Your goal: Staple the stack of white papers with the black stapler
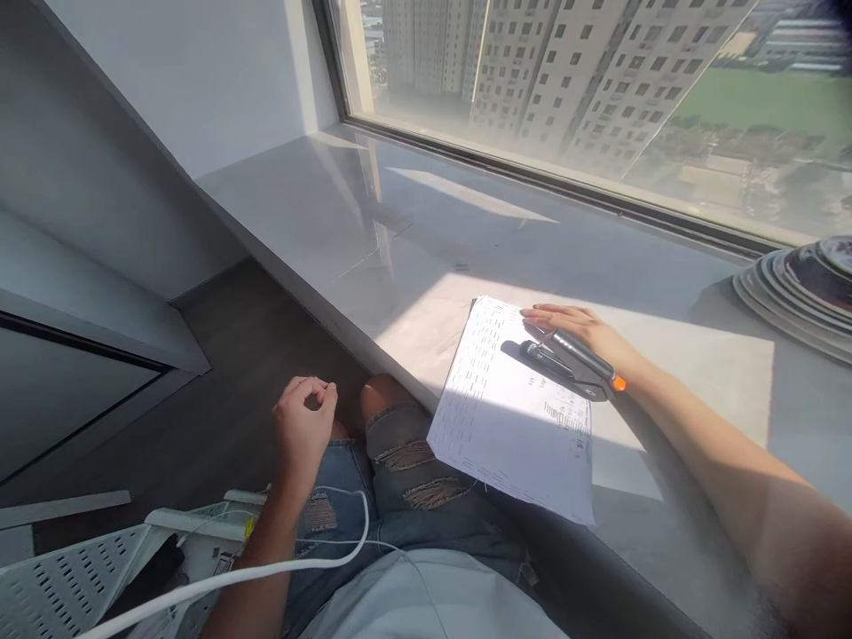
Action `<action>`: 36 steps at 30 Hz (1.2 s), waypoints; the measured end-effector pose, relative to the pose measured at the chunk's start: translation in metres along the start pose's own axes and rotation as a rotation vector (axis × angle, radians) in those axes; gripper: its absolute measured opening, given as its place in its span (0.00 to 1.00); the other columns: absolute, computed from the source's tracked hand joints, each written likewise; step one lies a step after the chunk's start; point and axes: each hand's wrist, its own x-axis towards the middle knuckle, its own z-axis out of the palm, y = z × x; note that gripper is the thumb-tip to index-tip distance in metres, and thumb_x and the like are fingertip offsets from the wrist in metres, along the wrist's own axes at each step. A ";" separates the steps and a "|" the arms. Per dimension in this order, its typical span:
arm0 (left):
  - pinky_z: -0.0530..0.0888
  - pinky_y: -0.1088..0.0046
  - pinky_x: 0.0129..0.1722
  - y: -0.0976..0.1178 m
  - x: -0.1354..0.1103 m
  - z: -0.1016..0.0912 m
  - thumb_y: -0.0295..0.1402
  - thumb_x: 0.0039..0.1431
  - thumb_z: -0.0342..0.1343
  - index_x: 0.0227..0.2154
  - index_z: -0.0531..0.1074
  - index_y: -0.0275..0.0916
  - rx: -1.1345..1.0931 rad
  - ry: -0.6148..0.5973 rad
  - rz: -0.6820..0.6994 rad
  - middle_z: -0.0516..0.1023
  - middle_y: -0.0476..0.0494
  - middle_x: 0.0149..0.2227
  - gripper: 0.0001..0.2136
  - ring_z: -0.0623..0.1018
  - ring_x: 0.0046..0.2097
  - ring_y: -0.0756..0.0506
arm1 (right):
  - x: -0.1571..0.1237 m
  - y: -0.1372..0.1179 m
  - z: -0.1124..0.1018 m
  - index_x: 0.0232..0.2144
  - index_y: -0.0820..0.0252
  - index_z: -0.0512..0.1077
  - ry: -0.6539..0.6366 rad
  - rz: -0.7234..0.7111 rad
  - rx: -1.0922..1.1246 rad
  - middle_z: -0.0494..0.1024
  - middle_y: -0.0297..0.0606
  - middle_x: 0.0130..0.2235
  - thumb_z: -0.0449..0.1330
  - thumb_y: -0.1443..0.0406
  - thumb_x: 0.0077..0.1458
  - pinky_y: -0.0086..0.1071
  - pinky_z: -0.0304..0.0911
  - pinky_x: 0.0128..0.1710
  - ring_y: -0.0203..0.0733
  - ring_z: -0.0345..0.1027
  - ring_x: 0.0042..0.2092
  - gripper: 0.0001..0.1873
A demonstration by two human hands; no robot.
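A printed sheet of paper lies on the grey window ledge, its near edge hanging over my knees. My right hand rests flat on the sheet's far corner, fingers stretched out. A dark marker with an orange end lies across the back of that hand and wrist; its shadow falls on the paper. My left hand hovers over my left knee, fingers curled loosely with thumb and forefinger touching, and nothing visible in them.
A stack of plates or discs sits at the ledge's far right by the window. A white perforated rack and a white cable lie at lower left. Dark floor and a grey wall panel are at left.
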 end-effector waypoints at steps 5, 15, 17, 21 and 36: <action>0.74 0.55 0.57 0.016 -0.001 0.009 0.31 0.69 0.53 0.46 0.76 0.43 0.082 -0.134 0.279 0.79 0.37 0.50 0.08 0.78 0.54 0.36 | 0.001 0.005 0.003 0.67 0.45 0.73 0.028 -0.021 -0.027 0.73 0.34 0.70 0.50 0.56 0.75 0.62 0.60 0.69 0.58 0.61 0.72 0.24; 0.58 0.52 0.77 0.104 0.049 0.099 0.38 0.78 0.49 0.65 0.74 0.49 -0.018 -0.696 0.744 0.69 0.47 0.72 0.19 0.64 0.74 0.39 | 0.003 0.001 0.002 0.50 0.51 0.83 0.201 0.102 -0.032 0.85 0.45 0.47 0.51 0.54 0.73 0.51 0.72 0.51 0.54 0.76 0.47 0.21; 0.47 0.47 0.80 0.117 0.054 0.110 0.44 0.78 0.50 0.73 0.65 0.54 0.069 -0.832 0.770 0.59 0.52 0.77 0.24 0.54 0.79 0.38 | -0.001 0.001 0.001 0.45 0.52 0.83 0.386 0.204 0.042 0.84 0.42 0.39 0.52 0.53 0.72 0.47 0.73 0.44 0.51 0.76 0.41 0.21; 0.46 0.45 0.80 0.126 0.053 0.115 0.46 0.78 0.47 0.74 0.62 0.59 0.149 -0.821 0.722 0.55 0.54 0.78 0.25 0.52 0.80 0.37 | -0.014 0.003 -0.005 0.44 0.52 0.80 0.696 0.340 0.294 0.82 0.39 0.35 0.55 0.48 0.71 0.46 0.75 0.45 0.50 0.76 0.39 0.21; 0.62 0.50 0.73 0.124 0.051 0.123 0.38 0.74 0.54 0.65 0.74 0.49 0.164 -0.574 0.675 0.71 0.43 0.69 0.20 0.68 0.71 0.37 | -0.018 -0.014 -0.009 0.60 0.51 0.76 0.232 0.122 0.329 0.84 0.44 0.54 0.61 0.45 0.67 0.47 0.77 0.53 0.55 0.80 0.51 0.27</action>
